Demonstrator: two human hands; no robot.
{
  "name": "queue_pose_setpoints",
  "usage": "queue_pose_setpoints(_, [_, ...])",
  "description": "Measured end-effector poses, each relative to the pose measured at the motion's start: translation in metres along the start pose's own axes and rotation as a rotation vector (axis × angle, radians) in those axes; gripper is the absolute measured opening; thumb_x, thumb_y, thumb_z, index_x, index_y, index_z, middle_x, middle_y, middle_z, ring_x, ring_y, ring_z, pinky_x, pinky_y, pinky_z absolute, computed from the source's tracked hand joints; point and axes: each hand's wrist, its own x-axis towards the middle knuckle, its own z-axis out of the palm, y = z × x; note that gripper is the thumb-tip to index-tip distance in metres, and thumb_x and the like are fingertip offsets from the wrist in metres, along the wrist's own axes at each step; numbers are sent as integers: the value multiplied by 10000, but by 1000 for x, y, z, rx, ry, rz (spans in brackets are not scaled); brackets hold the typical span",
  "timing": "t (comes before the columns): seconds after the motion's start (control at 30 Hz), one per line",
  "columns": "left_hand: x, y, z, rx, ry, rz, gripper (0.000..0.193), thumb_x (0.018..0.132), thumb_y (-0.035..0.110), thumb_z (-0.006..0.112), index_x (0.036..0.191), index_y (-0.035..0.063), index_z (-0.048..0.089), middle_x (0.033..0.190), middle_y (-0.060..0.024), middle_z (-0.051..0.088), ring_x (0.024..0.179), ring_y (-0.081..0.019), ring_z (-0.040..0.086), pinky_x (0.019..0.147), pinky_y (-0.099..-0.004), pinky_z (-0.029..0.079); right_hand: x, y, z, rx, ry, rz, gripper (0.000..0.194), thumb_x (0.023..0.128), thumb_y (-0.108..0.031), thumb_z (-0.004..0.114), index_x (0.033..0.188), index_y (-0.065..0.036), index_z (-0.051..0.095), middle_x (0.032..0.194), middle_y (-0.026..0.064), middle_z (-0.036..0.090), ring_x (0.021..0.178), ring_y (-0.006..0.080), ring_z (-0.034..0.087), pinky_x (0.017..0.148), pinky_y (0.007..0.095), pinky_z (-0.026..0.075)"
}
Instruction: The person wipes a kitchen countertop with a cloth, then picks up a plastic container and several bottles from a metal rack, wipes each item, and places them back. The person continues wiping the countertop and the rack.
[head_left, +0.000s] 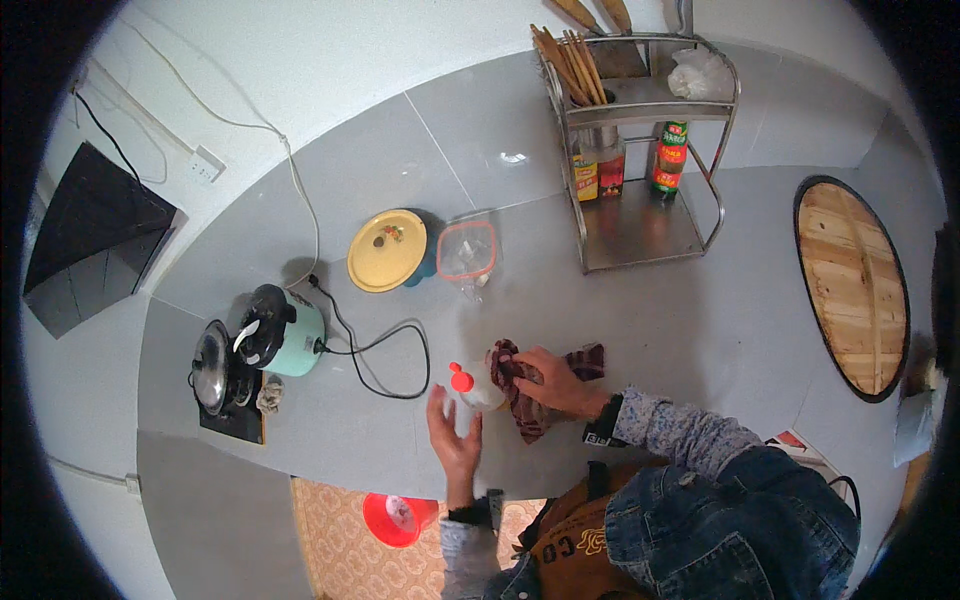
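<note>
On the grey counter (630, 315) stands a clear bottle (484, 386) with a red flip cap (462, 380). My right hand (551, 382) grips a dark red patterned cloth (529, 416), bunched against the right side of the bottle. Part of the cloth sticks out behind the wrist. My left hand (456, 439) is to the left of the bottle, fingers apart and nothing in them. Whether its thumb touches the bottle I cannot tell.
Left are a mint-green electric cooker (304, 337), its black cord (367, 382) and a lidded pan (212, 367). Behind stand a yellow-lidded pot (386, 251), a plastic container (466, 251) and a metal rack (645, 225) with seasoning bottles. A round wooden board (851, 289) leans right. A red bucket (394, 519) sits below.
</note>
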Motion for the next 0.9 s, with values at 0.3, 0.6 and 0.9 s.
queue_pose_setpoints(0.3, [53, -15, -5, -335, -448, -310, 696, 729, -92, 635, 1367, 40, 388, 1321, -87, 470, 1245, -195, 434, 1042, -336, 372, 3, -9, 34, -161, 57, 65, 377, 792, -217, 670, 1115, -54, 565, 1011, 197, 549, 892, 393, 586, 751, 464, 510])
queue_pose_setpoints(0.6, [18, -32, 25, -89, 103, -65, 590, 760, 43, 767, 1249, 16, 439, 1194, -115, 501, 1119, -221, 506, 968, -368, 426, 6, 40, 37, -61, -54, 413, 366, 864, -255, 602, 1078, 33, 531, 912, 209, 605, 815, 344, 598, 729, 432, 481])
queue_pose_setpoints(0.9, [21, -48, 43, -211, 161, 42, 566, 748, 76, 778, 1212, 4, 463, 1157, -96, 530, 1069, -197, 536, 934, -357, 441, 27, -34, 40, 251, 128, 297, 303, 850, -262, 601, 1005, -2, 589, 952, 203, 624, 891, 350, 615, 767, 410, 486])
